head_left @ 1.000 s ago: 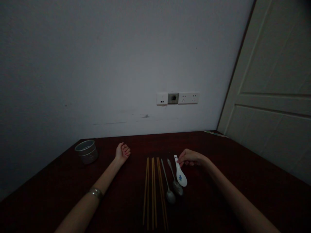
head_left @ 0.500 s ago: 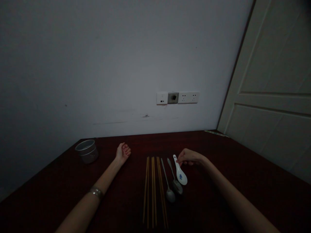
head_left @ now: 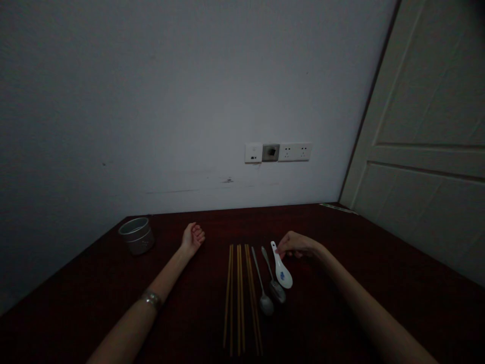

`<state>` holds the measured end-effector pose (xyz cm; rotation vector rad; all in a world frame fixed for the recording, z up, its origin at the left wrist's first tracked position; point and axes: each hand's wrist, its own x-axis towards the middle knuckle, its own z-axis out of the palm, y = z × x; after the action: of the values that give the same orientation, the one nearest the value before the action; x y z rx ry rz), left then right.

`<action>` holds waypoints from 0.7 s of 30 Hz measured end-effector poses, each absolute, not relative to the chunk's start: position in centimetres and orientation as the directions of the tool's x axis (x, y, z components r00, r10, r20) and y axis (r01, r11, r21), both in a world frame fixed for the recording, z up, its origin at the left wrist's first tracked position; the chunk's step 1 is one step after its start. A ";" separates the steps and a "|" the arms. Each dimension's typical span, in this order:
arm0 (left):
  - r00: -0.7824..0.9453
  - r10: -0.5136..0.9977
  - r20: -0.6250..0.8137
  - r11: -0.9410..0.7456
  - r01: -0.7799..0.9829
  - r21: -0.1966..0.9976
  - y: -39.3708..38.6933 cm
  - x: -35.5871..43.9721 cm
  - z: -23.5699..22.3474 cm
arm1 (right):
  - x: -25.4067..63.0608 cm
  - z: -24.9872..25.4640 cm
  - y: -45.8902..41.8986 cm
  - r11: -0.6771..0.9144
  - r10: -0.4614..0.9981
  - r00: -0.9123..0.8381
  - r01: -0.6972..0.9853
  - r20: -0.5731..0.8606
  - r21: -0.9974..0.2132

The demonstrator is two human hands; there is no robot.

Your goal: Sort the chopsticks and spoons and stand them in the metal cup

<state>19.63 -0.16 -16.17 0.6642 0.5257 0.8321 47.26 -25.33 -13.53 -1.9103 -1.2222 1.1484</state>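
My right hand (head_left: 297, 244) pinches the handle of a white ceramic soup spoon (head_left: 282, 273) with a blue mark in its bowl. The spoon lies at the right end of a row of utensils, its handle towards the wall. Left of it are two metal spoons, one with a broad dark bowl (head_left: 278, 291) and one with a rounder bowl (head_left: 266, 305). Several wooden chopsticks (head_left: 239, 298) lie in pairs beside them. My left hand (head_left: 193, 237) rests on its side left of the chopsticks, fingers curled in and nothing held.
A grey cylindrical container (head_left: 137, 236) stands at the back left of the dark red table (head_left: 197, 313). A wall with sockets (head_left: 278, 152) borders the back, and a panelled door (head_left: 424, 151) is on the right. A thin strip (head_left: 337, 208) lies at the back right corner.
The view has shifted very slightly. Both hands and the utensils stay in place, with my right fingers still on the soup spoon's handle.
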 end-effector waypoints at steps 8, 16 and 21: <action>0.572 0.805 -0.154 0.486 -0.489 0.724 -0.6 19.5 -15.7 | 49.3 -13.0 -25.6 -0.408 0.880 0.396 0.344 -0.264 -0.846; 0.516 0.855 -0.041 0.250 -0.343 0.905 -1.8 20.0 -13.6 | 52.8 -17.4 -25.9 -0.325 0.711 0.692 0.482 0.126 -0.813; 0.330 0.910 0.251 -0.135 -0.336 0.932 -4.2 18.3 -6.1 | 53.2 -19.1 -26.7 -0.346 0.664 0.718 0.542 0.208 -0.766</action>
<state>18.29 -4.18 -6.15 1.2697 0.6059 1.1954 53.21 -26.65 -19.06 -2.0329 -0.9175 0.1738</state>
